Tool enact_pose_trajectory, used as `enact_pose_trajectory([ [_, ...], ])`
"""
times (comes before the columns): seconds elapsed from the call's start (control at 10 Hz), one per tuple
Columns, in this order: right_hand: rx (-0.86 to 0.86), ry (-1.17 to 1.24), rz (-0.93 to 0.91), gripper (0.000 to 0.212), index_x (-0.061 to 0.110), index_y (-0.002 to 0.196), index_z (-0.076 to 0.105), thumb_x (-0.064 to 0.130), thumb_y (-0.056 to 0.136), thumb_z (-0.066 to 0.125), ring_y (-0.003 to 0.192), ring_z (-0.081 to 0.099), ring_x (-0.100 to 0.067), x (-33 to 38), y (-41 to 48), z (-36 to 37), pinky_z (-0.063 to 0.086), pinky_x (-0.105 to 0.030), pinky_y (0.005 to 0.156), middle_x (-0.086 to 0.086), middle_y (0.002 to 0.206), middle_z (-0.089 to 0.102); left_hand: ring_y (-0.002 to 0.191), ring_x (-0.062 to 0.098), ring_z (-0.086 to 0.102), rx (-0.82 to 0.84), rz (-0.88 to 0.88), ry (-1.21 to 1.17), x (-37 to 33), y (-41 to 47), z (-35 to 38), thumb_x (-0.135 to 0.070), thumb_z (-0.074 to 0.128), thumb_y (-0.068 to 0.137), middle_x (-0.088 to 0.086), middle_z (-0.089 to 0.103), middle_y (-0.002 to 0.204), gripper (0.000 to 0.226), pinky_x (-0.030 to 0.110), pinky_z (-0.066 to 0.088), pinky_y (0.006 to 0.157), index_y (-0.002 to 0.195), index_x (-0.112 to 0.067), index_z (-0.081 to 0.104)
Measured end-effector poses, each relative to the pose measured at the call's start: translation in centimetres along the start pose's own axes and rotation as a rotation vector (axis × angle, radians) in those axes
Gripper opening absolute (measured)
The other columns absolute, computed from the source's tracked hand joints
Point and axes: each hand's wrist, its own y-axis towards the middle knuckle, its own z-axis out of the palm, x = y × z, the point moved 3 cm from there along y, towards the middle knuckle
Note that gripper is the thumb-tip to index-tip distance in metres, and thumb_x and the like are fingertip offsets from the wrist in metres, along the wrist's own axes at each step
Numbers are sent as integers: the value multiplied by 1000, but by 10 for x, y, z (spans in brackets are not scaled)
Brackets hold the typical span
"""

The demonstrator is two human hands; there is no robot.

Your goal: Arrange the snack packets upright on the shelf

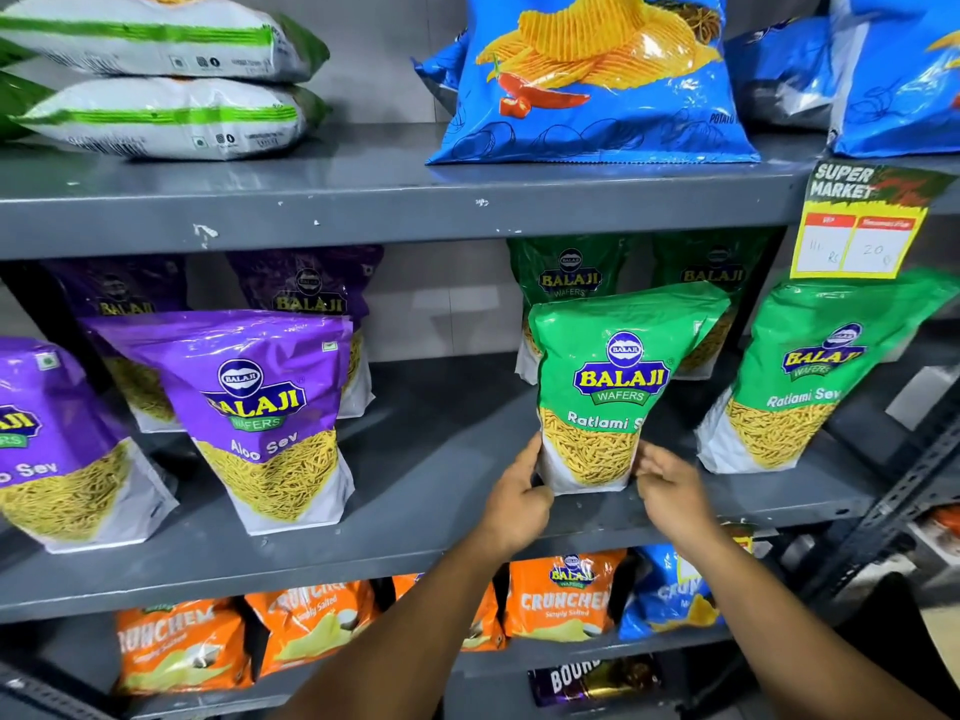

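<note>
Both of my hands bracket the base of the green Ratlami Sev packet (605, 392): my left hand (517, 498) presses its fingers against the lower left edge, and my right hand (670, 491) curls loosely at the lower right corner, fingertips at the packet's side. Whether the right fingers actually pinch the film I cannot tell. Packet stands upright near the front of the grey middle shelf (426, 522). Left to right on this shelf: a purple Aloo Sev packet (57, 449) cut by the frame edge; a second purple Aloo Sev packet (265, 413), leaning slightly, with two more purple packets (311, 288) behind; an open gap; the held green packet, two green ones (569, 272) behind it; a further green Ratlami Sev packet (810, 376) tilted right. Above right, a yellow price tag (862, 226) hangs from the upper shelf edge
</note>
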Motion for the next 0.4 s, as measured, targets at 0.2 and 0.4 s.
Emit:
enact_pose_trajectory([
  [0.2,54,-45,15,58,14,131,55,-13,84,35,86,58,-1,2,1,-2,41,-12,61,-8,127,65,136,10,43,-21,-11,0,-2,1,1,8,39,77,-9,47,148,79,41,36,116,145,-32,36],
  [0.4,52,40,-3,63,4,144,34,-18,85,35,124,52,-24,-1,-4,-7,39,-27,99,-18,146,45,144,16,33,-46,-33,0,-4,-12,1,4,42,84,-4,33,157,77,35,30,117,151,-28,23],
])
